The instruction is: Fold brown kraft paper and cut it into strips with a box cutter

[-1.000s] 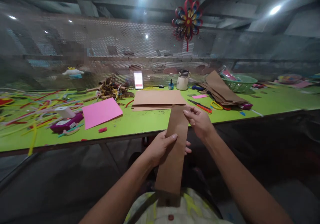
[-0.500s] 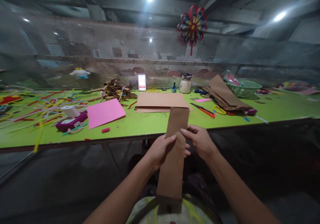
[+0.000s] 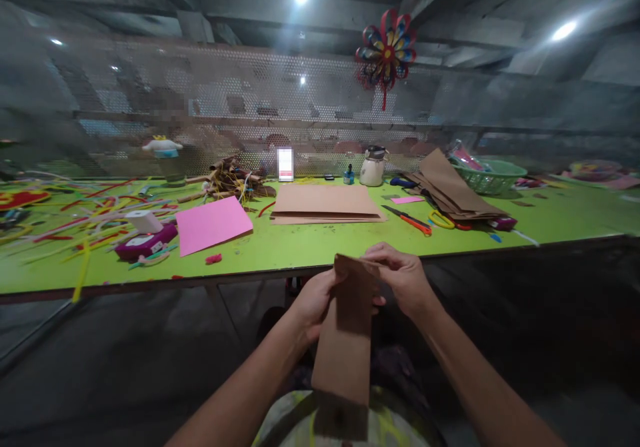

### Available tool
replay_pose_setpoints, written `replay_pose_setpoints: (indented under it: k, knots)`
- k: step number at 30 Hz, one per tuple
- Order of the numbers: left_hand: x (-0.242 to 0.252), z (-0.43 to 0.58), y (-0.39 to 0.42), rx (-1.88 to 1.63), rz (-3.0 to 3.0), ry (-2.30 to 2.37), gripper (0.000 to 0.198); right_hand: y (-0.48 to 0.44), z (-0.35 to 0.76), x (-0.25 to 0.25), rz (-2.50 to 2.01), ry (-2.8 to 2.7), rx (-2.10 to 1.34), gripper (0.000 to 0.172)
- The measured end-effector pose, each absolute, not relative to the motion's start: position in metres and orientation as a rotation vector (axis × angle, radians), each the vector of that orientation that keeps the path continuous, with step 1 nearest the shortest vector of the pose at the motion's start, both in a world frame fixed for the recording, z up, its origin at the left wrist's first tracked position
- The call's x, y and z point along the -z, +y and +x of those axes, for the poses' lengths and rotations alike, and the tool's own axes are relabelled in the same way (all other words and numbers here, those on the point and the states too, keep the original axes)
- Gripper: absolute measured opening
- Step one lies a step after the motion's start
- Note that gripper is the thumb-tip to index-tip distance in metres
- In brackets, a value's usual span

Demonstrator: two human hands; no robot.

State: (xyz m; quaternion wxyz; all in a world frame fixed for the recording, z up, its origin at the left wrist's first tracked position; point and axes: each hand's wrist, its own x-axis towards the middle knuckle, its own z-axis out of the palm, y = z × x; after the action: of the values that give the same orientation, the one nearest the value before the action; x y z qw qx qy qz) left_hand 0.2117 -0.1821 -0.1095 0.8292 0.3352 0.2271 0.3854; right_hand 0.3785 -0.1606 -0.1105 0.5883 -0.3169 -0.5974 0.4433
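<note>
A long strip of brown kraft paper [image 3: 344,347] runs from my lap up to both hands, in front of the table edge. Its upper end is bent over toward me, and a shadow falls below the bend. My left hand [image 3: 316,304] grips the left edge, thumb at the fold and some fingers behind the strip. On the right side, my right hand [image 3: 403,277] pinches the folded top corner. Beyond them, folded brown paper sheets [image 3: 325,202] lie flat on the green table [image 3: 295,250].
Pink paper [image 3: 215,226] and a purple device [image 3: 145,242] lie left, near scattered pipe cleaners [image 3: 87,234] and twigs [image 3: 230,180]. A red-handled cutter [image 3: 415,223], yellow-handled scissors [image 3: 441,218], brown paper [image 3: 453,190] and a green basket [image 3: 487,177] are right. A jar [image 3: 373,167] stands behind.
The strip's upper end, upright before, has been folded down toward me. Both hands stay at its edges, with my right hand now at the fold.
</note>
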Motion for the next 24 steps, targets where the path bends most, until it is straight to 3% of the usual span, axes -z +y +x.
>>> replay_pose_setpoints:
  k: [8,16,24]
  knots:
    - [0.101,0.199,-0.182,-0.664,0.523,0.242,0.058,-0.16,0.386,0.103,-0.661,-1.75,-0.43,0.022]
    - [0.087,0.202,-0.19,-0.759,0.641,0.335,0.034,-0.172,0.39,0.092,-0.581,-1.895,-0.279,0.028]
    - [0.086,0.198,-0.19,-0.8,0.843,0.428,0.05,-0.178,0.396,0.092,-0.617,-1.993,-0.232,0.036]
